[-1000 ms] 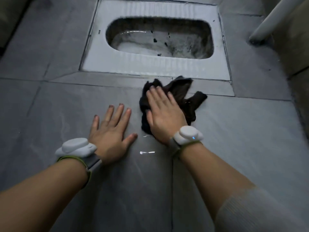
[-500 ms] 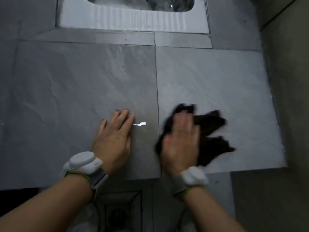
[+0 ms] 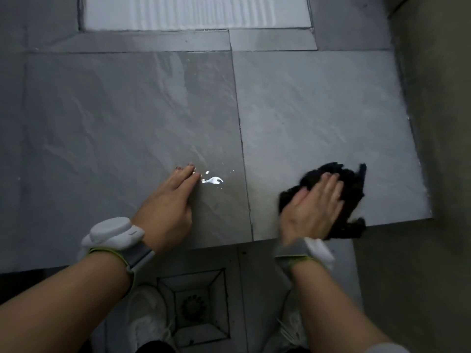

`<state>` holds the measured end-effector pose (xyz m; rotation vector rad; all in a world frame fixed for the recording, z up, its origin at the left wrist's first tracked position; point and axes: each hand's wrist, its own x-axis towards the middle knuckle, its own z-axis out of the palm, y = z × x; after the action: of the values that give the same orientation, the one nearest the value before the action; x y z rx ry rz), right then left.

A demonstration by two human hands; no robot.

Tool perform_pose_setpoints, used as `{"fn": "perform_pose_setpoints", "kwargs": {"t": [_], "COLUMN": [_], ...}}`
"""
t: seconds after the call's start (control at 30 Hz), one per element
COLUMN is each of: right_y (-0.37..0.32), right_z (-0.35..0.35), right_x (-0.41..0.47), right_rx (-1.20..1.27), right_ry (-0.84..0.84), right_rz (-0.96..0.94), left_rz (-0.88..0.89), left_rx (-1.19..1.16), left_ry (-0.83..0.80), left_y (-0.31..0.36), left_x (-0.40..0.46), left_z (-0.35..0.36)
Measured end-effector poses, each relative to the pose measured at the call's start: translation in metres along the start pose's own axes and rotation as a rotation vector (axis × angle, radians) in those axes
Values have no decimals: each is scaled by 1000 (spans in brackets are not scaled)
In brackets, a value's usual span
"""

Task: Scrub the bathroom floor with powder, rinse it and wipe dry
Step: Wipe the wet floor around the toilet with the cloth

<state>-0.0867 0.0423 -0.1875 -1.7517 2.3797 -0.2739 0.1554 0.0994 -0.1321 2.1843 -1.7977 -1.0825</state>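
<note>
A black cloth (image 3: 349, 189) lies crumpled on the grey tiled floor (image 3: 114, 118), near the front right corner of the raised step. My right hand (image 3: 312, 210) presses flat on the cloth's left part, fingers together. My left hand (image 3: 168, 207) rests flat on the tile to the left, fingers pointing toward a bright wet glint (image 3: 212, 180) on the floor. Both wrists carry white bands.
The white ribbed rim of a squat toilet (image 3: 193, 14) runs along the top. A square floor drain (image 3: 193, 307) sits in the lower floor between my white shoes (image 3: 145, 317). A wall (image 3: 443, 123) bounds the right side.
My right hand has dragged the cloth from beside the toilet rim back and to the right, toward the step's edge. My left hand stayed planted; the view tilted down.
</note>
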Motion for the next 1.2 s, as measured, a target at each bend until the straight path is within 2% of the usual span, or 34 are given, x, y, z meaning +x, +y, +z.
{"fn": "perform_pose_setpoints", "kwargs": {"t": [0.03,0.13,0.23,0.37,0.43,0.47,0.57,0.67,0.73,0.8,0.87,0.93,1.03,1.13,1.2], "right_y": [-25,-86,-118,-166,-180,-189,-225,-247,-246,-228,-206,-184,-166,-159,-162], "right_z": [5,21,29,23,22,18,-3,-31,-50,-62,-58,-43,-11,17,24], "right_x": [-19,-77,-94,-123,-131,-133,-125,-106,-83,-49,-13,7,-22,-86,-117], "right_rx": [20,46,180,487,619,689,900,1121,1260,1142,740,367,131,-35,1], "right_ry": [-17,-130,-213,-458,-658,-742,-816,-807,-800,-705,-531,-450,-558,-394,-400], "right_rz": [-45,-382,-477,-661,-558,-438,-8,127,95,-101,-357,-465,-544,-730,-914], "left_rz": [-1,-105,-235,-351,-382,-394,-417,-435,-430,-408,-389,-377,-344,-314,-303], "left_rx": [-32,-152,-248,-386,-466,-477,-477,-508,-465,-408,-361,-302,-225,-108,-35], "left_ry": [13,71,70,56,60,67,122,153,146,132,119,109,77,48,25], "left_y": [-3,-18,-38,-70,-71,-73,-83,-90,-90,-89,-88,-84,-84,-92,-98], "left_x": [-4,-17,-23,-44,-48,-51,-57,-59,-61,-60,-56,-53,-51,-48,-41], "left_z": [-4,-21,-35,-61,-65,-69,-89,-104,-111,-115,-114,-112,-102,-94,-95]}}
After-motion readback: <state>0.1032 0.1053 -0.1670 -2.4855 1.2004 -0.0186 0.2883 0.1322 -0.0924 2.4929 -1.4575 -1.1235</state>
